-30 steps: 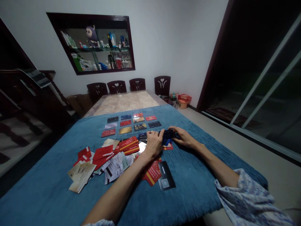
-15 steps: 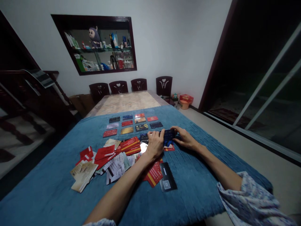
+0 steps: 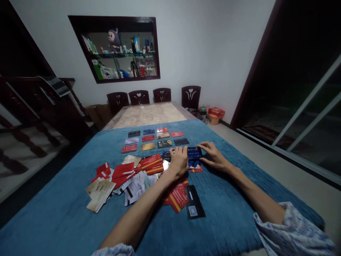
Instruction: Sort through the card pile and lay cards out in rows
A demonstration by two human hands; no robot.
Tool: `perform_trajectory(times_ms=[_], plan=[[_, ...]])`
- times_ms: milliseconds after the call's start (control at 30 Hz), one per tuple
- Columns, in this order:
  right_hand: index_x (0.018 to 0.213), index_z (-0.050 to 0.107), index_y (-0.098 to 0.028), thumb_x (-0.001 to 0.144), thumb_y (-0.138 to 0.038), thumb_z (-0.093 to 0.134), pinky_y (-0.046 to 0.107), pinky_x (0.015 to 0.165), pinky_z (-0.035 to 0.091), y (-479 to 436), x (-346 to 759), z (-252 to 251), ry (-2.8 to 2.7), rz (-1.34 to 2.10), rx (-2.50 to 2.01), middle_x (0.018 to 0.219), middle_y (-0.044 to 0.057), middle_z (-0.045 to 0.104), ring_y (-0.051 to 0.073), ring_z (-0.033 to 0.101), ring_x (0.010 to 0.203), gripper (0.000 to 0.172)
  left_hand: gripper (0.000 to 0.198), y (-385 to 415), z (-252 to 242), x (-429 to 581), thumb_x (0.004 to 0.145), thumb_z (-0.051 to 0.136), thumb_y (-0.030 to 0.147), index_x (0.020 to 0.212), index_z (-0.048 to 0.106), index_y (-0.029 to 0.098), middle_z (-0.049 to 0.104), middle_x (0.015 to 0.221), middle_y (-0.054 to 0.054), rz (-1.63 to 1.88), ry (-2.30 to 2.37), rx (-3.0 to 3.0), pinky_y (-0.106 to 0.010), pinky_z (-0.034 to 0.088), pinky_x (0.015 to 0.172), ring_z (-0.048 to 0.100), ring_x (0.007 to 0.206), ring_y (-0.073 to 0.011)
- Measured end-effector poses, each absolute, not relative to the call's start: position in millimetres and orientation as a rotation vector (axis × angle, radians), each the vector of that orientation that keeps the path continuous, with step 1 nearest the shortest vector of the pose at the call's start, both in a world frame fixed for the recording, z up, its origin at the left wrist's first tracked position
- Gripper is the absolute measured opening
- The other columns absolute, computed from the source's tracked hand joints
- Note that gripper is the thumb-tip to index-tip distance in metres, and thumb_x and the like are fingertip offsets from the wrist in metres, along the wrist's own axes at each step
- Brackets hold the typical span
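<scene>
A dark blue card [image 3: 194, 153] lies between my two hands. My right hand [image 3: 213, 156] pinches its right end, thumb at the near edge and fingers at the far corner. My left hand [image 3: 179, 161] is curled over its left end, hiding that part. Under and just below it, more blue and red cards [image 3: 196, 169] show. Left of my hands spreads a loose pile of red cards [image 3: 151, 163], white cards [image 3: 135, 186] and beige cards [image 3: 101, 192]. Near my left wrist lie a red card [image 3: 178, 197] and a black card with a square code [image 3: 194, 202].
Beyond my hands, several cards lie in rows, among them a gold card [image 3: 147, 146] and a black card with yellow print [image 3: 164, 143]. A blue cloth [image 3: 66, 213] covers the near table; its marble top [image 3: 151, 115] shows behind. Chairs [image 3: 191, 97] stand at the far end.
The blue card between my hands has tipped flatter, and its printed face now looks brighter. My hands keep nearly the same places on it. The whole view has shifted slightly.
</scene>
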State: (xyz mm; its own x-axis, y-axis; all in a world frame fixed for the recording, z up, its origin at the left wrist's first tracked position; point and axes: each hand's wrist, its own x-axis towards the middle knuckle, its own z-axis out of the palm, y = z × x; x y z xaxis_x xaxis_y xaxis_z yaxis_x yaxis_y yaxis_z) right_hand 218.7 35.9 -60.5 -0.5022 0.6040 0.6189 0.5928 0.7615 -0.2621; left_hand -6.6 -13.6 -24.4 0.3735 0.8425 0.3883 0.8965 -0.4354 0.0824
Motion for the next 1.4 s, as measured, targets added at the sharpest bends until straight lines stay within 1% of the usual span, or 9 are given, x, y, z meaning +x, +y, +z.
perform_trajectory(times_ms=[100,267,433,567,667,900,1033,1167,1400], plan=[[0.140,0.051,-0.023,0.088,-0.034,0.060,0.055,0.097,0.045,36.3,219.7,-60.8,-2.277,0.021,-0.886,0.125,0.015,0.054,0.032,0.050,0.112,0.054,0.048,-14.3,-21.7,-8.0,0.082,0.060,0.018,0.128,0.046,0.017,0.057,0.122,-0.013,-0.566,-1.613,-2.483,-0.046,0.033,0.101,0.050,0.115,-0.0275],[0.139,0.053,-0.021,0.090,-0.038,0.058,0.053,0.095,0.047,35.3,219.3,-59.6,-2.317,0.027,-0.880,0.124,0.016,0.056,0.031,0.050,0.107,0.052,0.046,-15.1,-17.5,-10.3,0.078,0.065,0.017,0.121,0.048,0.017,0.053,0.128,-0.012,-0.550,-1.624,-2.510,-0.048,0.033,0.102,0.048,0.118,-0.0270],[0.136,0.056,-0.020,0.090,-0.039,0.058,0.051,0.093,0.047,34.6,216.7,-57.0,-2.355,0.054,-0.881,0.121,0.015,0.058,0.031,0.050,0.107,0.050,0.041,-15.2,-9.7,-12.7,0.078,0.066,0.017,0.116,0.050,0.017,0.053,0.127,-0.012,-0.451,-1.679,-2.547,-0.050,0.032,0.103,0.046,0.120,-0.0279],[0.135,0.058,-0.022,0.090,-0.040,0.058,0.051,0.095,0.047,35.9,212.8,-52.6,-2.383,0.110,-0.893,0.120,0.014,0.059,0.030,0.049,0.108,0.049,0.035,-13.2,-3.9,-16.6,0.080,0.064,0.018,0.112,0.051,0.019,0.052,0.127,-0.012,-0.383,-1.734,-2.588,-0.050,0.033,0.102,0.045,0.121,-0.0278],[0.133,0.060,-0.020,0.088,-0.042,0.060,0.052,0.096,0.045,38.4,208.6,-46.3,-2.424,0.146,-0.886,0.118,0.015,0.060,0.031,0.049,0.108,0.049,0.033,-11.4,0.8,-21.2,0.081,0.064,0.019,0.111,0.052,0.019,0.052,0.127,-0.012,-0.340,-1.750,-2.608,-0.050,0.032,0.103,0.044,0.122,-0.0279],[0.128,0.063,-0.020,0.086,-0.051,0.062,0.050,0.093,0.045,48.3,194.2,-26.4,-2.527,0.196,-0.868,0.114,0.015,0.060,0.030,0.049,0.105,0.051,0.028,-8.3,14.4,-38.3,0.080,0.063,0.023,0.106,0.055,0.019,0.053,0.126,-0.012,-0.234,-1.745,-2.631,-0.051,0.032,0.103,0.043,0.122,-0.0290],[0.124,0.064,-0.019,0.085,-0.050,0.064,0.049,0.093,0.045,55.6,180.5,-16.0,-2.584,0.191,-0.854,0.113,0.015,0.060,0.030,0.049,0.106,0.050,0.025,-7.6,21.5,-51.2,0.081,0.060,0.023,0.105,0.055,0.018,0.052,0.127,-0.012,-0.172,-1.762,-2.616,-0.051,0.033,0.102,0.043,0.122,-0.0294],[0.124,0.064,-0.018,0.084,-0.049,0.065,0.047,0.092,0.045,64.5,162.9,-9.6,-2.632,0.158,-0.823,0.114,0.015,0.061,0.030,0.049,0.106,0.050,0.029,-5.4,25.3,-66.7,0.080,0.059,0.019,0.109,0.054,0.018,0.052,0.128,-0.013,-0.144,-1.767,-2.609,-0.050,0.033,0.101,0.042,0.123,-0.0299],[0.122,0.065,-0.018,0.081,-0.042,0.070,0.046,0.093,0.045,78.2,126.7,-2.7,-2.687,0.110,-0.783,0.111,0.014,0.062,0.030,0.050,0.108,0.048,0.032,3.0,24.7,-98.7,0.079,0.060,0.020,0.110,0.056,0.018,0.054,0.126,-0.014,-0.115,-1.760,-2.554,-0.050,0.036,0.097,0.044,0.121,-0.0313]])
